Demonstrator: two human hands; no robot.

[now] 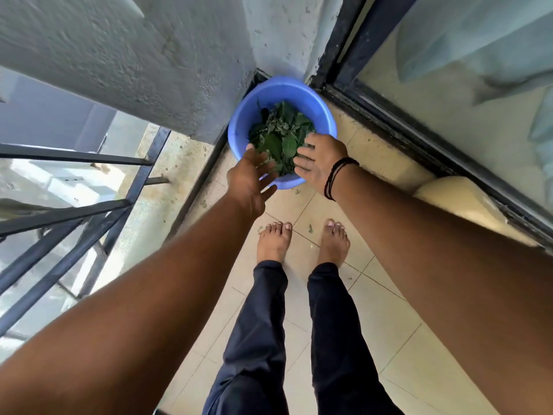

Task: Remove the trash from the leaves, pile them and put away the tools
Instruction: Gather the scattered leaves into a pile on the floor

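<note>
**Two hands at a basin of leaves**

Pale floor tiles [386, 298] fill the lower centre of the frame, with a rough grey wall [143, 55] at upper left, dark railings [74, 211] at left and a glass door [466, 94] at upper right. A round blue basin [279, 92] sits in the corner at upper centre, mouth up, holding green leaves [279, 136]. The left hand [250, 179] hovers at its near rim, fingers spread, holding nothing. The right hand [318, 163] rests loosely curved on the leaves and rim; whether it grips any cannot be told.
</note>
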